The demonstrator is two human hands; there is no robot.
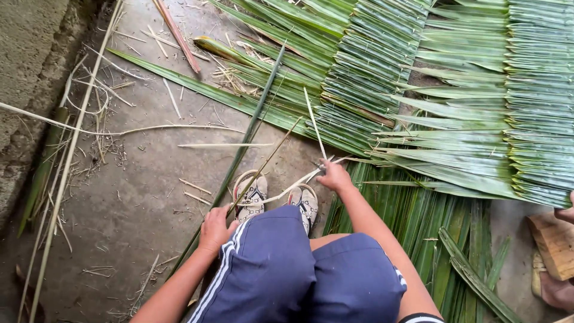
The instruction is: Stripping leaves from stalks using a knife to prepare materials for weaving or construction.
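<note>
I sit over a concrete floor, knees in blue shorts (pixel 299 275) and feet in patterned sandals (pixel 251 194). My left hand (pixel 215 230) is closed around a long green palm leaf strip (pixel 248 128) and a thin midrib stick that run up and away to the right. My right hand (pixel 333 176) grips a small blade or stick end, hard to tell which, against a pale peeled strip (pixel 287 188) that curves across my sandals. A thin pale stick (pixel 314 122) rises from that hand.
Panels of folded, stitched palm leaves (pixel 478 101) cover the upper right. Loose green fronds (pixel 430 233) lie under my right side. Dry midribs and scraps (pixel 95 107) litter the floor by a concrete wall (pixel 30 72). A wooden block (pixel 553 242) and another person's foot sit at the right edge.
</note>
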